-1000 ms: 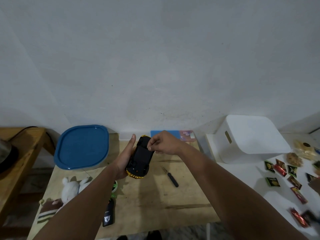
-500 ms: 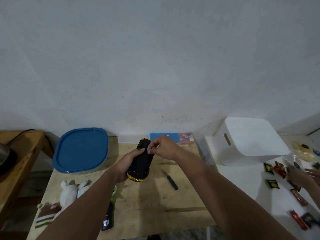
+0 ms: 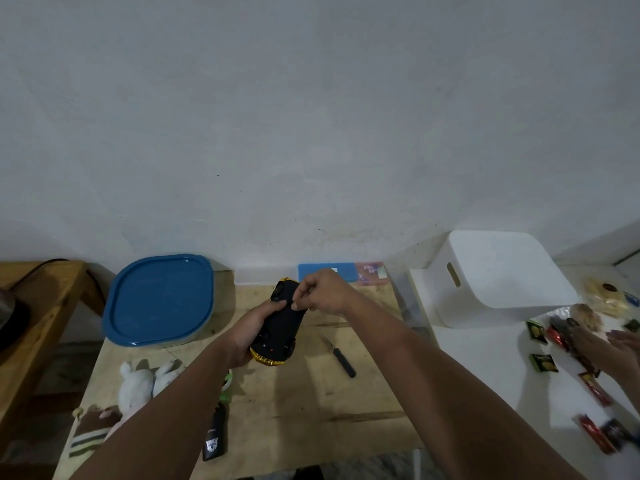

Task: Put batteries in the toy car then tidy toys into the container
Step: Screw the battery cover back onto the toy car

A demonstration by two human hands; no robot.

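The battery step is in hand: low in the middle of the frame, the left hand [image 3: 254, 329] grips the toy car [image 3: 278, 327] belly-up above the table [image 3: 311, 403], while the right hand [image 3: 320, 296] pinches at its underside. Next, I judge, comes seating the cells or cover, then tidying into the blue-lidded container [image 3: 159, 299] at left.

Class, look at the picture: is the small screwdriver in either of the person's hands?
No. The screwdriver lies on the wooden table, right of the toy car, which the left hand grips while the right hand pinches at its underside.

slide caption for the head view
Left hand holds upturned toy car; right hand works at its underside above the wooden table.
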